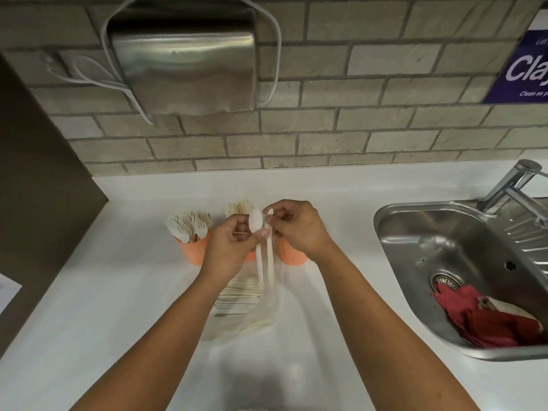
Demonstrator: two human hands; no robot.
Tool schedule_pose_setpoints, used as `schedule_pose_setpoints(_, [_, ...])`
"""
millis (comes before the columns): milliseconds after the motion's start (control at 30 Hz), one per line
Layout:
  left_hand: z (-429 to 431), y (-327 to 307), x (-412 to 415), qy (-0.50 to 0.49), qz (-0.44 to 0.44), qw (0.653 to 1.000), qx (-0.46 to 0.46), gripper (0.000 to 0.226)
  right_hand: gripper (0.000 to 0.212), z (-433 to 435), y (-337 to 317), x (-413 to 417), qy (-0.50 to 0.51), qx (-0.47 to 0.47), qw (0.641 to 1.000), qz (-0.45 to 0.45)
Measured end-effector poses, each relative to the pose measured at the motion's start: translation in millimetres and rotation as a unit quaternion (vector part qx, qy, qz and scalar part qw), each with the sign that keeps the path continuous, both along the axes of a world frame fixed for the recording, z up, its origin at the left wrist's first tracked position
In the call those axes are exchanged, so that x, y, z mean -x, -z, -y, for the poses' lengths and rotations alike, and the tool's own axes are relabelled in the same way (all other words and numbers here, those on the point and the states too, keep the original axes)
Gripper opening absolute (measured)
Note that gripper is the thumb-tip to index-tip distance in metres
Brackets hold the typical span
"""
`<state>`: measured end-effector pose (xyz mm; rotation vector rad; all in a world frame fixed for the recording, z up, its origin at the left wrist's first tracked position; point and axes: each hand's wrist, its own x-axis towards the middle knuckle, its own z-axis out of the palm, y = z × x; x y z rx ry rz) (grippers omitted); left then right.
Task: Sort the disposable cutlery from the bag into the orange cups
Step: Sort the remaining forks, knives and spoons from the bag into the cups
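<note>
Three orange cups stand in a row on the white counter. The left cup (194,253) is full of pale forks. My hands largely hide the middle cup (251,256), which has flat sticks poking up, and the right cup (292,254). My left hand (229,247) pinches a white spoon (256,229), bowl up, handle hanging down. My right hand (296,228) pinches a second white utensil (269,253) right beside it. Below my hands lies a clear plastic bag (246,304) with several pale cutlery pieces inside.
A steel sink (462,256) with a red cloth (486,318) in it sits at the right, its tap (516,185) behind. A steel dispenser (184,63) hangs on the brick wall. A dark panel (38,203) borders the counter's left side.
</note>
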<state>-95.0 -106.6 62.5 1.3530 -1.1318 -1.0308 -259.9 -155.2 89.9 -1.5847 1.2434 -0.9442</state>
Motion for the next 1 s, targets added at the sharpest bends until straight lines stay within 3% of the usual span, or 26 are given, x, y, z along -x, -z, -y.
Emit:
schedule_pose_setpoints(100, [-5,3,-18,-0.052,-0.002,0.999,0.001,0.024,0.013,6,-10,-1,0.06,0.017,0.998,0.029])
schedule_pose_setpoints(233, [-14,4,-41,-0.107,0.019,0.994,0.002,0.012,0.021,18,-27,-16,0.111,0.11,0.986,0.064])
schedule_pose_setpoints(367, [-21,3,-54,-0.123,0.031,0.992,0.008,0.011,0.017,33,-29,-41,0.11,0.215,0.97,0.034])
schedule_pose_setpoints(600, [-26,3,-63,-0.123,0.017,0.992,-0.007,0.014,0.011,43,16,-72,0.064,0.261,0.958,-0.096])
schedule_pose_setpoints(733, [-25,2,-60,-0.111,0.012,0.994,-0.015,0.018,0.013,42,38,-73,-0.014,0.287,0.911,-0.295])
schedule_pose_setpoints(800, [-23,2,-57,-0.111,0.005,0.994,-0.017,0.019,0.017,40,39,-69,-0.019,0.288,0.899,-0.33])
schedule_pose_setpoints(933, [-16,1,-48,-0.11,0.001,0.994,-0.014,0.017,0.022,29,23,-60,0.057,0.308,0.926,-0.211])
schedule_pose_setpoints(1000, [-13,0,-42,-0.108,-0.008,0.994,-0.011,0.018,0.021,17,8,-56,0.056,0.269,0.952,-0.132])
